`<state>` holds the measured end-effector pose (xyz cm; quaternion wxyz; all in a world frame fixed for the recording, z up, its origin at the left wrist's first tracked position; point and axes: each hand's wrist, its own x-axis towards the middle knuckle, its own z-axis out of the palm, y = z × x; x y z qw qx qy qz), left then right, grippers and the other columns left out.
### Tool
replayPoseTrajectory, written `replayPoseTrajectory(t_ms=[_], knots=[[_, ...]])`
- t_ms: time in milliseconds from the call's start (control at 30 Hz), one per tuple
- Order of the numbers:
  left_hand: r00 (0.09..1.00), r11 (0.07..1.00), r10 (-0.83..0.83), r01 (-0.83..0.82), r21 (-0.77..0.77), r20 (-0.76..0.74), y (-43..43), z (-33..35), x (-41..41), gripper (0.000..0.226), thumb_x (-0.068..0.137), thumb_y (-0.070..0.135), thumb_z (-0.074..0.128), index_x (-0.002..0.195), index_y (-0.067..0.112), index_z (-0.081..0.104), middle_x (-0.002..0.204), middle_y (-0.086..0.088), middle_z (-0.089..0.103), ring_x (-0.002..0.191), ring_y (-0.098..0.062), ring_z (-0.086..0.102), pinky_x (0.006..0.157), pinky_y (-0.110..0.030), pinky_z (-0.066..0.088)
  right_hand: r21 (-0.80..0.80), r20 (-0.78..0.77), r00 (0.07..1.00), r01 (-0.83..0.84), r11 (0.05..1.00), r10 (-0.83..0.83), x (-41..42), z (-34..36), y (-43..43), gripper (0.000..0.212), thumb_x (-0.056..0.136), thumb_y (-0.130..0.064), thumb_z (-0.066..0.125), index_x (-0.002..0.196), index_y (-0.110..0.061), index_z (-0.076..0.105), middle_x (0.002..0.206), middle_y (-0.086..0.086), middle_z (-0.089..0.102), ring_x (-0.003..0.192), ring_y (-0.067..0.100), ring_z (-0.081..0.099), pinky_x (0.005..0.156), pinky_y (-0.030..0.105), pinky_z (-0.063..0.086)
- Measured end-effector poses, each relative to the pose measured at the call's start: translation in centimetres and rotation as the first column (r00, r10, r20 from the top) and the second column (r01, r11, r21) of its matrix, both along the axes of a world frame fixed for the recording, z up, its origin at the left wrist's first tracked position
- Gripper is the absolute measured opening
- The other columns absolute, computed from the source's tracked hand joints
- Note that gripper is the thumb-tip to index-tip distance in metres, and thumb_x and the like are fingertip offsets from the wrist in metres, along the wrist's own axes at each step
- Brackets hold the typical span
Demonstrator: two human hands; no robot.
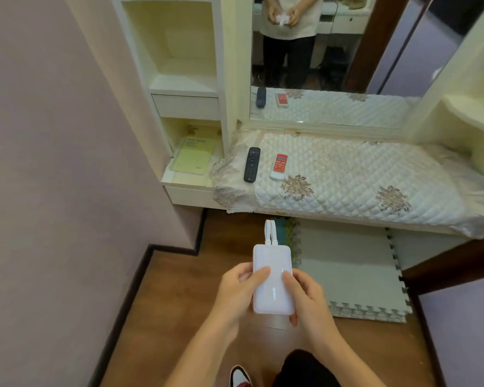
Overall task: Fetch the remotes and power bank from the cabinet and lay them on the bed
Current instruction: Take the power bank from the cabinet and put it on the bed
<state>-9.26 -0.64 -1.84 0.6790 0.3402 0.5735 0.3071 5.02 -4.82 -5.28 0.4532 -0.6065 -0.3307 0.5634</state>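
Observation:
A white power bank [273, 286] with a short looped cable at its far end is held flat over the wooden floor. My left hand [239, 289] grips its left edge and my right hand [308, 298] grips its right edge. On the quilted white bed cover [361, 180], near its left end, lie a black remote [252, 164] and, just to its right, a red and white remote [280, 166]. The two remotes lie apart from each other.
A cream cabinet [190, 107] stands left of the bed, with a yellow-green booklet [193, 157] in its lower open shelf. A mirror [333, 51] behind the bed reflects a person and the remotes. A grey foam mat [352, 269] covers the floor on the right.

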Motion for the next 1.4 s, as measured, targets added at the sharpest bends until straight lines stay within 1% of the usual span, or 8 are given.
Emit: replayPoseTrajectory(t_ms=[133,267,400,533,667,800,1100,1400], knots=[[0.997,0.997,-0.076,0.077,-0.029,0.016,3.7,-0.5,1.7,0.026,0.090,0.023,0.072,0.113,0.012,0.068,0.100,-0.001,0.078,0.089,-0.015,0.075,0.083,-0.042,0.061,-0.035,-0.035,0.989,0.141,0.989,-0.142,1.0,-0.7,2.4,0.051,0.076,-0.063,0.066,0.108,-0.023,0.069,0.106,0.011,0.070,0.097,0.030,0.069,0.071,0.048,0.059],[0.991,0.991,-0.131,0.131,-0.036,0.001,7.3,-0.8,3.9,0.024,0.091,0.022,0.071,0.113,0.013,0.066,0.098,0.002,0.077,0.084,-0.010,0.075,0.083,-0.042,0.061,-0.071,-0.088,0.976,0.195,0.978,-0.201,3.0,-1.7,5.4,0.052,0.079,-0.062,0.068,0.112,-0.023,0.068,0.111,0.014,0.070,0.104,0.037,0.067,0.084,0.062,0.055],[0.987,0.986,-0.159,0.158,-0.049,-0.015,12.1,-1.7,6.6,0.023,0.091,0.022,0.070,0.113,0.015,0.066,0.101,0.000,0.077,0.089,-0.015,0.075,0.086,-0.048,0.059,-0.046,-0.064,0.977,0.199,0.979,-0.201,5.5,-2.5,9.7,0.040,0.084,-0.056,0.067,0.107,-0.024,0.069,0.105,0.011,0.071,0.096,0.029,0.071,0.074,0.052,0.059],[0.987,0.984,-0.159,0.157,-0.083,-0.019,17.3,-2.5,10.0,0.024,0.091,0.018,0.070,0.115,0.012,0.067,0.104,-0.004,0.077,0.095,-0.022,0.075,0.090,-0.055,0.057,-0.024,-0.012,0.985,0.169,0.985,-0.169,9.1,-2.3,15.0,0.028,0.092,-0.039,0.059,0.106,-0.016,0.067,0.091,0.006,0.069,0.067,0.003,0.066,0.050,0.016,0.046],[0.983,0.977,-0.186,0.183,-0.111,-0.011,22.1,-3.1,14.1,0.024,0.090,0.018,0.071,0.114,0.015,0.070,0.108,-0.005,0.077,0.097,-0.023,0.074,0.088,-0.053,0.059,-0.031,0.003,0.979,0.206,0.978,-0.206,13.4,-2.8,19.4,0.019,0.095,-0.033,0.062,0.103,-0.018,0.069,0.087,0.002,0.074,0.075,0.012,0.070,0.056,0.019,0.049],[0.980,0.971,-0.196,0.190,-0.147,-0.028,26.4,-4.1,18.5,0.027,0.089,0.016,0.073,0.116,0.013,0.069,0.111,-0.007,0.074,0.096,-0.021,0.074,0.082,-0.048,0.062,-0.058,0.029,0.980,0.201,0.978,-0.199,17.8,-3.3,23.3,0.016,0.096,-0.027,0.060,0.102,-0.016,0.069,0.075,-0.003,0.070,0.055,0.001,0.059,0.045,0.011,0.041],[0.977,0.967,-0.199,0.183,-0.175,-0.081,33.3,-8.1,24.2,0.029,0.087,0.015,0.076,0.114,0.013,0.065,0.110,-0.009,0.073,0.097,-0.023,0.074,0.075,-0.039,0.062,-0.184,0.136,0.982,0.152,0.971,-0.128,24.1,-6.2,29.8,0.019,0.101,-0.023,0.052,0.112,-0.014,0.065,0.081,-0.004,0.063,0.053,-0.006,0.056,0.045,0.010,0.040],[0.953,0.968,-0.219,0.186,-0.167,-0.209,38.7,-12.6,26.9,0.030,0.088,0.016,0.075,0.116,0.011,0.065,0.109,-0.006,0.073,0.098,-0.022,0.072,0.088,-0.048,0.060,-0.308,0.269,0.963,0.083,0.948,0.003,26.5,-10.0,35.9,0.030,0.101,-0.036,0.049,0.120,-0.017,0.062,0.101,0.001,0.068,0.086,0.013,0.065,0.065,0.021,0.047]])
